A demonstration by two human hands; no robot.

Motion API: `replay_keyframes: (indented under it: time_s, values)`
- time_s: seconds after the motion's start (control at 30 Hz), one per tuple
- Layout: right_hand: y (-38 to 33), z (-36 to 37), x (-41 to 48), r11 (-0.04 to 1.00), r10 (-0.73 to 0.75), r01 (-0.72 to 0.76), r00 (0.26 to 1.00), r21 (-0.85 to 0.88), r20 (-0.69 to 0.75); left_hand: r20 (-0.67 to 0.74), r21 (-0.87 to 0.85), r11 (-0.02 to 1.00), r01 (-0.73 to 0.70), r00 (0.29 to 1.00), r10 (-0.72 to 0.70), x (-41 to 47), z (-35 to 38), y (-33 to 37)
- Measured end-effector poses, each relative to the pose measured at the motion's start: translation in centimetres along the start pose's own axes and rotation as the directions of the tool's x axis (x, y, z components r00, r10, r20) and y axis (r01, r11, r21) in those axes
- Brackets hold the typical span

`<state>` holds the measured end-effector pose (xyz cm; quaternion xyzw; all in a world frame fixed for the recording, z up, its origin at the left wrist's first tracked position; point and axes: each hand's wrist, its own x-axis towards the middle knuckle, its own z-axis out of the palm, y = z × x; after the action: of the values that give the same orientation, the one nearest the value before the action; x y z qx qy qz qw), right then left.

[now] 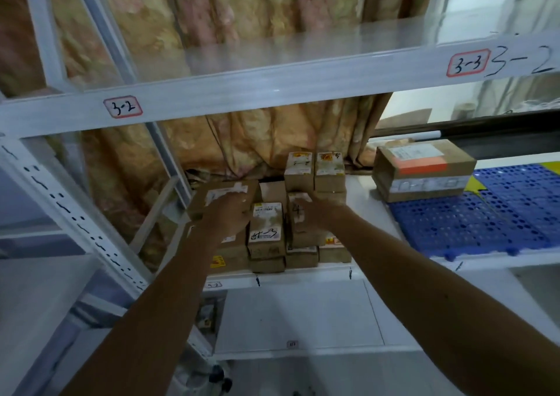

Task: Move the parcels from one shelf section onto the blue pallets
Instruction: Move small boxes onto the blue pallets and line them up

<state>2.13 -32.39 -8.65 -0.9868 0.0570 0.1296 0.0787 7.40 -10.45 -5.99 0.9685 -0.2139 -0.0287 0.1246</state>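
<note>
Both hands reach into a stack of small brown parcels (268, 229) on the white shelf (303, 274). The left hand (225, 213) lies on a wider box (221, 197) at the stack's left; the right hand (318, 210) grips a box on its right side. Right of the stack, a larger parcel (424, 168) sits at the back edge of a blue pallet (472, 219).
</note>
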Motion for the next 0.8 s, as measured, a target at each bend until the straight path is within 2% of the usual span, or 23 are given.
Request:
replay_keyframes:
  time_s: [0.17,0.33,0.6,0.8]
  values:
    - [-1.4,1.8,0.5,0.991,0.049,-0.037,0.995,0.126,-0.09,0.041,0.006,0.999,-0.044,0.998,0.044,1.1,0.9,-1.6]
    - [-2.0,3.3,1.8,0.971,0.087,-0.072,0.995,0.228,-0.054,0.071,-0.012,0.997,-0.079,0.994,0.079,1.5,2.6,-2.5]
    - [-1.4,4.9,2.5,0.974,0.131,-0.099,0.979,0.204,-0.153,0.079,-0.045,0.997,-0.063,0.995,0.067,1.3,2.2,-2.1]
    - [-0.7,3.1,2.2,0.997,0.046,-0.034,0.981,0.068,-0.19,0.038,0.002,0.999,-0.04,0.999,0.039,1.4,0.0,-0.7]
